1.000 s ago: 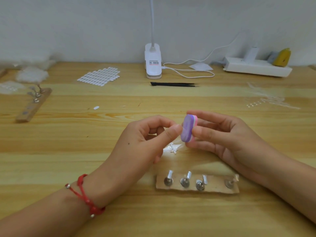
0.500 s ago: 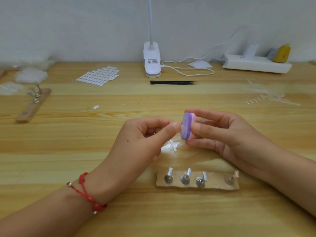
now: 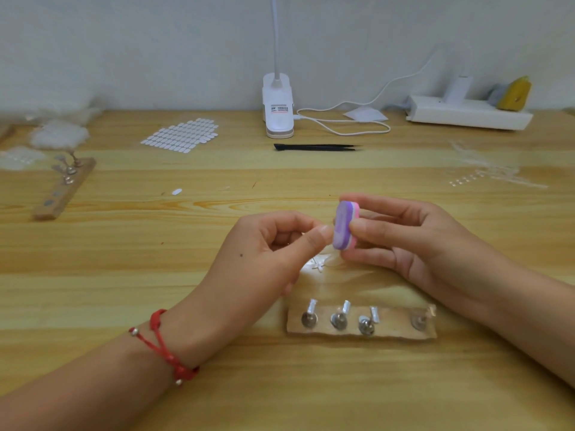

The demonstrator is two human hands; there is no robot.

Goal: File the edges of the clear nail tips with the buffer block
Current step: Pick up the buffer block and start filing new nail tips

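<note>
Right hand (image 3: 413,244) pinching purple-pink buffer block (image 3: 343,227), left hand (image 3: 264,253) pinched against it

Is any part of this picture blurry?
Head view: the buffer block in the right hand is sharp; the white piles at far left are smeared; the left hand casts soft shadow; its pinched clear nail tip cannot be made out.

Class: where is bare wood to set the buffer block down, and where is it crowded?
Free: the wide band between the black tweezers and the right hand; also between the left wooden strip and the left hand. Crowded: the back edge by the lamp base and power strip.
</note>
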